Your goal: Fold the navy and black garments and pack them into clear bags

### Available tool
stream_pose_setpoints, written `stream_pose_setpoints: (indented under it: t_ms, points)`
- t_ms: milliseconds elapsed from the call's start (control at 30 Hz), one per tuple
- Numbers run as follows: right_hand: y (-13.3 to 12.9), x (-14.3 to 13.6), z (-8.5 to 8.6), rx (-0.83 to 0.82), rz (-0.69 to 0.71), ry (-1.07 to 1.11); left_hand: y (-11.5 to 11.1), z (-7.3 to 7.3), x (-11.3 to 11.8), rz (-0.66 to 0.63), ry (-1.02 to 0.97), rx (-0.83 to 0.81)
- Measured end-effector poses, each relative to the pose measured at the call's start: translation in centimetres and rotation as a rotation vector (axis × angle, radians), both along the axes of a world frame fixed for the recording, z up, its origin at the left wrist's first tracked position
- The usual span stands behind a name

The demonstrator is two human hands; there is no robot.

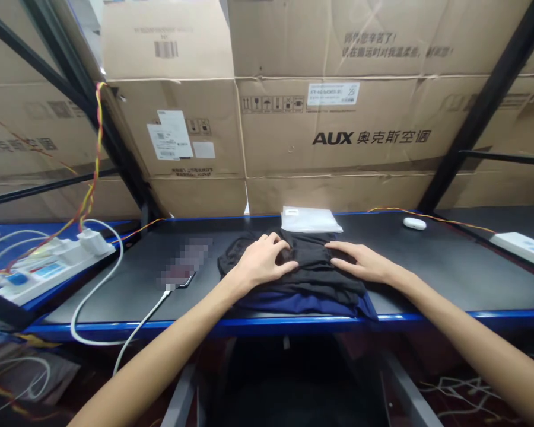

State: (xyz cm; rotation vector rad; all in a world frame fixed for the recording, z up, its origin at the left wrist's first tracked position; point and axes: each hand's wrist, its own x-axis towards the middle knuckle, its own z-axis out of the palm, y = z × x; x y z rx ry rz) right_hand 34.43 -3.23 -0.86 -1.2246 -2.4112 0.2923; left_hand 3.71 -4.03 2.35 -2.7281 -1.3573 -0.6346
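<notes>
A bunched black and navy cloth garment [314, 279] lies at the middle of the dark tabletop, its navy part along the front edge. What kind of garment it is, I cannot tell. On its left part rests my left hand [264, 259], fingers bent and thumb held apart from them. My right hand [360, 262] touches the right side of the cloth with fingers and thumb spread. Neither hand visibly pinches the fabric. Just behind the garment is a flat white packet [311, 219] with a small label.
A phone [186, 281], partly blurred out, lies to the left on a white charging cable [136, 344]. Power strips [53, 270] sit at both sides. A white earbud case [415, 223] is at the back right. Cardboard [276, 142] walls the back between black metal posts.
</notes>
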Motion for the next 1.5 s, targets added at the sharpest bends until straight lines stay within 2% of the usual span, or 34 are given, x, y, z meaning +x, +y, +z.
stream_pose_setpoints:
  t_ms: [167,333,400,467,600,667,733,867,967,1100,1200,1333,1500]
  points:
    - [0.0,0.0,0.0,-0.001,-0.006,-0.012,0.9,-0.7,-0.3,-0.028,-0.067,-0.043]
    - [0.0,0.0,0.0,0.002,-0.006,0.002,1.4,0.4,-1.2,-0.014,-0.219,-0.017]
    - [0.0,0.0,0.0,-0.001,-0.007,0.007,1.5,1.3,-2.0,0.069,-0.264,0.044]
    - [0.0,0.0,-0.1,-0.004,-0.006,0.014,1.7,2.2,-3.1,0.208,-0.266,0.113]
    - [0.0,0.0,0.0,-0.004,0.0,0.016,1.9,3.8,-5.7,0.519,-0.135,0.133]
    - [0.0,0.0,0.0,-0.004,0.0,0.021,2.1,4.0,-7.1,0.604,-0.018,0.082]
    - [0.0,0.0,0.0,-0.005,0.0,0.028,2.4,3.5,-8.3,0.63,0.108,0.01]
    - [0.1,0.1,-0.1,-0.009,-0.004,0.018,3.1,1.7,-9.6,0.602,0.244,-0.138]
    - [0.1,0.1,-0.1,-0.011,-0.007,0.01,3.5,1.0,-9.8,0.538,0.218,-0.099]
    - [0.0,0.0,0.1,-0.008,-0.001,0.038,3.8,1.2,-9.5,0.26,0.051,0.027]
    - [-0.3,-0.3,0.4,0.006,0.013,0.085,3.9,1.2,-9.1,0.062,-0.054,-0.076]
    - [-0.4,-0.9,0.5,0.026,0.01,0.14,4.0,0.7,-8.7,0.037,-0.059,-0.181]
    - [0.0,-1.2,0.1,0.078,0.035,0.161,4.2,0.5,-8.7,0.026,-0.093,-0.141]
